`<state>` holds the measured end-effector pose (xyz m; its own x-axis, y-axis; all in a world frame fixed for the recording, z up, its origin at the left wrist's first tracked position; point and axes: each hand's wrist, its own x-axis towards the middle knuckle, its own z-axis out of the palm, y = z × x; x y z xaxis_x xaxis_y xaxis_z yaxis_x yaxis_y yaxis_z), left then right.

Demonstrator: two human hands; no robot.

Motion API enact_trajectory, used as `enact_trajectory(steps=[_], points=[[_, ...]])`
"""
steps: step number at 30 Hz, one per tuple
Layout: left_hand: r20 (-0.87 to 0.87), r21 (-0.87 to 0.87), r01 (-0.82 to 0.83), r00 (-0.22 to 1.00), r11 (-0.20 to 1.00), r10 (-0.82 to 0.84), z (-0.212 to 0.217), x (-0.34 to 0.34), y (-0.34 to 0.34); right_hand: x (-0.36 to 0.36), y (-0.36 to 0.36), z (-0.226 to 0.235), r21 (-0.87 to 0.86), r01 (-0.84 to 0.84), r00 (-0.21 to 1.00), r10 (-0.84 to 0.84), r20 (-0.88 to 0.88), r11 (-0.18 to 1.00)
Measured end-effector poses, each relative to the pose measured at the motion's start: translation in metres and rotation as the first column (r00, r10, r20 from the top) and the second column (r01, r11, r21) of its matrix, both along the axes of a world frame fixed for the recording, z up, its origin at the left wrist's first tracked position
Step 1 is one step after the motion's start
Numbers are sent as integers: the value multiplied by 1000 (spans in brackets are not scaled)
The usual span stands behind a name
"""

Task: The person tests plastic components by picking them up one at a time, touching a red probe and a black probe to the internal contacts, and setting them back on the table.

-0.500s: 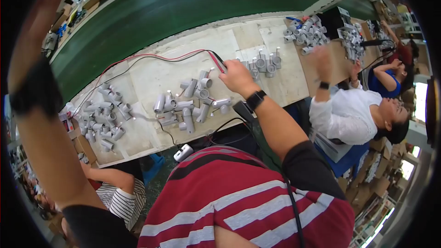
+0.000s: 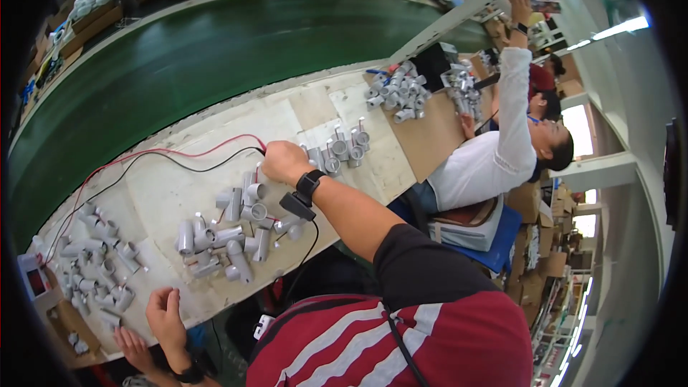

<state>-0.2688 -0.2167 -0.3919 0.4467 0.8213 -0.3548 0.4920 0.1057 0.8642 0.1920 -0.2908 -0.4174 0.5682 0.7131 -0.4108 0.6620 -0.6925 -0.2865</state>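
Observation:
My right hand [image 2: 287, 162], with a black watch at the wrist, is closed around the ends of a red lead [image 2: 215, 145] and a black lead; the ends of these test probes are mostly hidden by the fingers. Just right of it stand several grey tubular parts [image 2: 335, 150] with short wires. A looser group of grey T-shaped tubular parts [image 2: 233, 233] lies nearer me. My left hand [image 2: 166, 317], with a black wristband, is at the table's near left edge, thumb and fingers apart, nothing visible in it.
At the left lie more grey parts [image 2: 100, 265] and a small box with a dark display [image 2: 34, 279]. A co-worker's hand [image 2: 132, 347] is beside my left hand. A person in white [image 2: 473, 172] sits at the right, near another heap of parts [image 2: 398, 89]. A green belt [image 2: 215, 57] runs behind.
My left hand has come down from high at the left to the table edge. The view has shifted, and the person in white now has an arm raised higher.

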Motion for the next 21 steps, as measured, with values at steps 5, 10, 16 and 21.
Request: enact_trajectory(steps=[5, 10, 16, 21], points=[[338, -128, -153, 922, 980, 188, -76, 12, -22, 11, -24, 7, 249, -35, 984, -10, 177, 968], [462, 46, -207, 872, 977, 163, -111, 17, -38, -3, -51, 58, 492, -128, 963, -11, 269, 861], [469, 375, -128, 880, 918, -69, -104, 14, -52, -13, -40, 38, 590, -445, 872, 178, 455, 674], [-132, 831, 221, 970, 510, -205, -81, 39, -68, -13, -32, 55, 539, -402, 892, 181, 415, 740]])
